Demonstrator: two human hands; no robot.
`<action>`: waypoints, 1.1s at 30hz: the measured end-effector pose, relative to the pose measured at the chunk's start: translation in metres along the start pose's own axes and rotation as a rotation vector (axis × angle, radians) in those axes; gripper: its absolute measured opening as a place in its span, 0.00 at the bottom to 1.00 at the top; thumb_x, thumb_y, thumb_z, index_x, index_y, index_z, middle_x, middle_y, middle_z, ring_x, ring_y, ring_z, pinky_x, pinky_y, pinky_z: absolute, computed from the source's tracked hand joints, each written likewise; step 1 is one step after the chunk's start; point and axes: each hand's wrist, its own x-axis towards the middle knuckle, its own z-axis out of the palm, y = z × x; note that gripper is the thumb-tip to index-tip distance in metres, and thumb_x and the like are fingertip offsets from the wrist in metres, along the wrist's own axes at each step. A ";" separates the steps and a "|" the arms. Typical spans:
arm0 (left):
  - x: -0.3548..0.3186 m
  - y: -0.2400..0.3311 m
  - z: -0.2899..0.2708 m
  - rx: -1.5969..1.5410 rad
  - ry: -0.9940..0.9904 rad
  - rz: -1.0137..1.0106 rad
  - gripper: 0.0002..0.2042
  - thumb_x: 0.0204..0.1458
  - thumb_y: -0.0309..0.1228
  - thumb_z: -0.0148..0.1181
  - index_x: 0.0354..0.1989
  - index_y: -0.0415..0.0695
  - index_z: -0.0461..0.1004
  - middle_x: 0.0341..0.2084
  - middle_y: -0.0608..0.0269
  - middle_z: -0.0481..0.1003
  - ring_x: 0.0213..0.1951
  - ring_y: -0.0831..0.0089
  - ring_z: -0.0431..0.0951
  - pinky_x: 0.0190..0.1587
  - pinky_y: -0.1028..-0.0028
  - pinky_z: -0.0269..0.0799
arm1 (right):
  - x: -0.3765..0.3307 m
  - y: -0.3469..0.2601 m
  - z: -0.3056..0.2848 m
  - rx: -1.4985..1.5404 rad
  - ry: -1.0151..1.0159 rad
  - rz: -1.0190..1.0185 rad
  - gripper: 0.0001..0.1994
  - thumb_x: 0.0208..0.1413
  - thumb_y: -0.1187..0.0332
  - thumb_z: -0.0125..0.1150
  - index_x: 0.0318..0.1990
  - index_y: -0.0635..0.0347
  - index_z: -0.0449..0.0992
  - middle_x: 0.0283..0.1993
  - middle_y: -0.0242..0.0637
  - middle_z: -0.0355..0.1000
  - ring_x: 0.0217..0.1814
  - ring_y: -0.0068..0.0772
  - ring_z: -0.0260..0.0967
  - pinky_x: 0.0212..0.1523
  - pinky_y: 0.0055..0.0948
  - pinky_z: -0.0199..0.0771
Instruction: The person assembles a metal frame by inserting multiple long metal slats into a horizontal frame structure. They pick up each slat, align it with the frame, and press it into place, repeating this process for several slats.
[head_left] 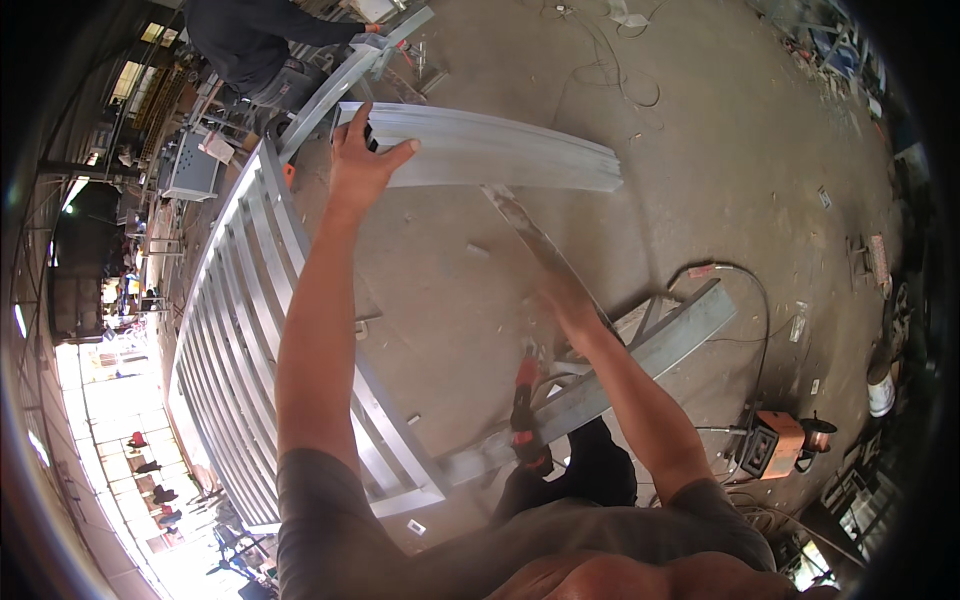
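Head view: your left hand point(358, 160) is gripping the near end of the grey metal bars point(490, 150) above the frame point(240, 300); your right hand point(565, 295) is clutching a thin metal strip point(525, 230).

The right hand point(560, 295) is smeared by motion, so its fingers and its grip on the thin metal strip point(525, 235) cannot be made out. The left hand point(360, 160) covers the near end of the bundle of metal bars point(500, 150). Another person point(250, 40) at the top is cut off by the picture's edge. The long metal frame point(240, 330) fades into glare at its lower left end. A red-handled tool point(525, 405) is partly hidden behind the grey beam point(620, 365).
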 end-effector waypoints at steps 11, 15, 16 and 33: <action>-0.157 0.151 0.022 0.268 -0.091 0.323 0.46 0.45 0.47 0.76 0.76 0.55 0.62 0.61 0.45 0.66 0.64 0.44 0.68 0.68 0.47 0.62 | 0.042 -0.066 0.047 1.193 -0.148 -0.122 0.44 0.70 0.32 0.45 0.79 0.57 0.51 0.73 0.49 0.63 0.73 0.46 0.64 0.73 0.50 0.65; -0.199 0.174 0.045 0.040 -0.108 0.356 0.44 0.43 0.42 0.78 0.73 0.55 0.65 0.62 0.43 0.64 0.63 0.42 0.66 0.65 0.47 0.64 | 0.022 -0.045 0.047 1.132 -0.176 -0.309 0.43 0.71 0.33 0.43 0.79 0.58 0.51 0.73 0.48 0.63 0.73 0.47 0.64 0.73 0.51 0.65; -0.208 0.178 0.046 0.014 -0.137 0.338 0.44 0.42 0.41 0.79 0.72 0.54 0.65 0.61 0.44 0.64 0.63 0.42 0.66 0.64 0.47 0.65 | 0.016 -0.041 0.047 1.106 -0.193 -0.344 0.43 0.71 0.33 0.43 0.79 0.58 0.51 0.73 0.48 0.62 0.73 0.47 0.64 0.73 0.51 0.65; -0.506 0.042 -0.238 -0.489 0.052 0.162 0.40 0.37 0.30 0.84 0.63 0.44 0.70 0.60 0.44 0.63 0.59 0.47 0.71 0.57 0.56 0.75 | -0.237 0.039 0.181 0.451 0.198 -0.730 0.31 0.75 0.49 0.48 0.74 0.61 0.57 0.71 0.51 0.65 0.68 0.46 0.69 0.66 0.49 0.74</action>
